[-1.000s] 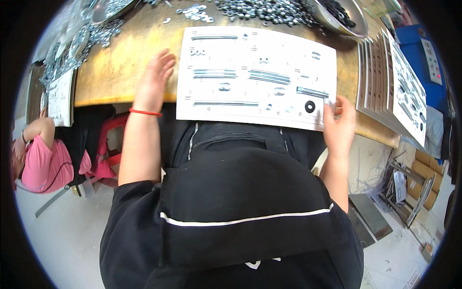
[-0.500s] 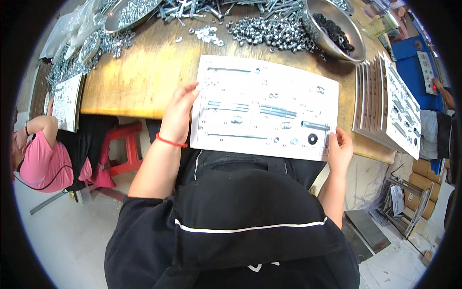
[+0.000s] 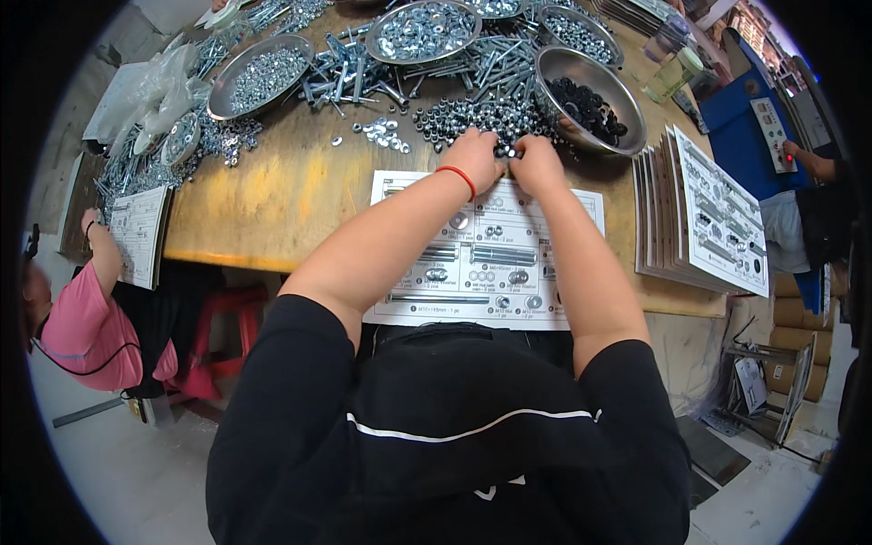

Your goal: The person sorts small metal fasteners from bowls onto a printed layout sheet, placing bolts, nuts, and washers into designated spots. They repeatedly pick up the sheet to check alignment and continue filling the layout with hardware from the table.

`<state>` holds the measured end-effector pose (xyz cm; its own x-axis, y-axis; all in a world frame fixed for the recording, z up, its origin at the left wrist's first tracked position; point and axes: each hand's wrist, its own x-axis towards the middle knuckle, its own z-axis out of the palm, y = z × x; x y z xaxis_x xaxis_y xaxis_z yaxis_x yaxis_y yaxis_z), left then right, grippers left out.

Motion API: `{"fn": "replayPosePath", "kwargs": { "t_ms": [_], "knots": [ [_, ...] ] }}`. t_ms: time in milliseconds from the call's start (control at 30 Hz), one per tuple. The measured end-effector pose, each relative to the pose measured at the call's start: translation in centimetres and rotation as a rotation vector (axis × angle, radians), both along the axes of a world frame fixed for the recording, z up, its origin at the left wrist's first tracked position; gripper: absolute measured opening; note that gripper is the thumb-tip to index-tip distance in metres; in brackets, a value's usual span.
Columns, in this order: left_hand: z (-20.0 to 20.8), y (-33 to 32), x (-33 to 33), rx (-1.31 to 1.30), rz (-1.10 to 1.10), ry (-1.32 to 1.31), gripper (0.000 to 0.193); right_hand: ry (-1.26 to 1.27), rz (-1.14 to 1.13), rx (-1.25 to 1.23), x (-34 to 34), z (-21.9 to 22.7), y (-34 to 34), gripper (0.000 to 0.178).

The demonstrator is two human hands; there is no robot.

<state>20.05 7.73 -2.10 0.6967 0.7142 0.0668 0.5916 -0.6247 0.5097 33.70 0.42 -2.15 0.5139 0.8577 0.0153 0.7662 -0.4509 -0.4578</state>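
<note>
A white printed card (image 3: 586,211) with pictures of bolts, nuts and washers lies flat at the table's near edge, under my forearms. Beyond its far edge is a heap of small silver and dark nuts (image 3: 447,120). My left hand (image 3: 474,160), with a red band at the wrist, has its fingers curled down on nuts at the heap's near side. Close beside it, my right hand (image 3: 538,165) pinches at nuts in the same spot. A few nuts show between the fingertips; how many each hand holds is hidden.
Metal bowls hold black washers (image 3: 595,113), silver washers (image 3: 425,33) and small hardware (image 3: 265,80). Loose bolts (image 3: 354,77) lie between them. Loose washers (image 3: 386,134) sit left of the nuts. Stacked cards (image 3: 699,213) stand right. A person in pink (image 3: 95,304) works at left.
Both hands have let go of the card's side edges and moved forward to the nut heap. The card now lies on the table edge. More of the table's far side is in view.
</note>
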Motion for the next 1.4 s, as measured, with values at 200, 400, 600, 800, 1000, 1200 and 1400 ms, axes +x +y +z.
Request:
{"fn": "replayPosePath", "kwargs": {
  "t_ms": [200,400,600,800,1000,1200,1400],
  "knots": [
    [0.9,0.4,-0.6,-0.079,-0.119,0.04,0.029,0.034,0.119,0.108,0.5,-0.5,-2.0,0.022],
    [1.7,-0.2,-0.9,-0.037,-0.108,0.133,0.025,0.118,0.137,0.128,1.0,-0.6,-3.1,0.018],
    [2.0,0.1,-0.1,-0.101,-0.077,0.158,0.025,0.117,0.149,0.223,1.3,-0.9,-3.4,0.014],
    [4.9,1.5,-1.2,-0.04,0.018,0.276,0.023,-0.011,0.173,0.22,1.8,-1.0,-3.9,0.013],
    [2.5,2.0,-1.1,0.005,-0.073,0.389,0.021,-0.044,0.242,0.167,1.4,-0.3,-3.6,0.016],
    [2.8,1.1,0.0,0.25,-0.192,-0.037,0.017,0.088,0.151,0.249,1.2,-0.5,-2.7,0.017],
    [1.3,1.9,1.4,0.322,-0.266,0.191,0.016,0.094,0.139,0.12,0.4,0.1,-2.8,0.015]
  ]
}}
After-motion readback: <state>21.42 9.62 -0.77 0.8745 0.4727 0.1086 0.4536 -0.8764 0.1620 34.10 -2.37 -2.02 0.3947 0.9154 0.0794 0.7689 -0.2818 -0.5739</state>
